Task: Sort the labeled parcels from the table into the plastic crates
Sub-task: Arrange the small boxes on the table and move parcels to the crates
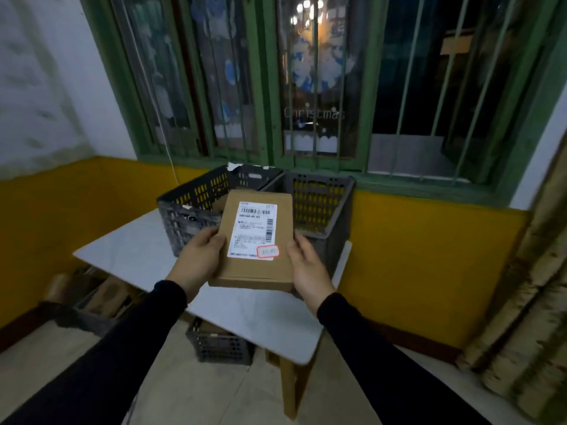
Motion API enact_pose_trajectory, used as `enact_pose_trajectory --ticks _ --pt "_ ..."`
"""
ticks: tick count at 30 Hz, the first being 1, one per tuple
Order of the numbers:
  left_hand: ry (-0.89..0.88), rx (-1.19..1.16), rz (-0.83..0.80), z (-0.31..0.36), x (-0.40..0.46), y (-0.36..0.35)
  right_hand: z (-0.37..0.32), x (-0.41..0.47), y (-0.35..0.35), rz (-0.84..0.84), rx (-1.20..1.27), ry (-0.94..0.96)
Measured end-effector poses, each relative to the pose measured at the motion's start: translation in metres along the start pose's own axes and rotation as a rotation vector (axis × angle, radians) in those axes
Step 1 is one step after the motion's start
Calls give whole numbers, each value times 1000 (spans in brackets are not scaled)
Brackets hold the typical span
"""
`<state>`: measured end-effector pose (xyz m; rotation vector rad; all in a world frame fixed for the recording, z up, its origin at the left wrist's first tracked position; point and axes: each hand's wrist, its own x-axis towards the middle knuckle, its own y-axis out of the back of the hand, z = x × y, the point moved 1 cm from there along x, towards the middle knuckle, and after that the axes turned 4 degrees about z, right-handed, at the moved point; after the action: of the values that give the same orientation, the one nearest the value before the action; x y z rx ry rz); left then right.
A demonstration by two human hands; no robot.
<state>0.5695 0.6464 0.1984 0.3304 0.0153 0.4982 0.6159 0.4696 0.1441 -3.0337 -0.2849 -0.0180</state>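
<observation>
A flat brown cardboard parcel (pixel 283 237) with a white shipping label and a small red-edged sticker is held up above the white table (pixel 129 250). My left hand (pixel 201 257) grips its left edge, thumb on top. Its right edge is held by my right hand (pixel 308 266) in the same way. Behind the parcel stand two dark plastic crates side by side on the table: the left crate (pixel 190 207) and the right crate (pixel 325 207). What lies inside them is mostly hidden by the parcel.
A third dark crate (pixel 221 343) with cardboard in it sits on the floor under the table. More boxes (pixel 101 294) lie on the floor at the left. A barred green window is behind, and a curtain (pixel 527 302) hangs at the right.
</observation>
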Motion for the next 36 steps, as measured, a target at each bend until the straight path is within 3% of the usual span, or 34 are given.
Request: enact_pose_trajectory --ticks 8,15,19,26,36 --pt "-95 17 -111 6 171 -65 -5 149 20 131 -110 4" --pt "-138 17 -390 1 319 -151 10 276 40 392 -288 -13" --pt "-101 152 -512 -19 399 -194 26 344 41 475 -365 -151" --pt "55 441 -646 -80 474 -261 86 444 55 467 -216 -613" --pt "172 658 -683 -172 523 -311 207 525 61 417 -154 -834"
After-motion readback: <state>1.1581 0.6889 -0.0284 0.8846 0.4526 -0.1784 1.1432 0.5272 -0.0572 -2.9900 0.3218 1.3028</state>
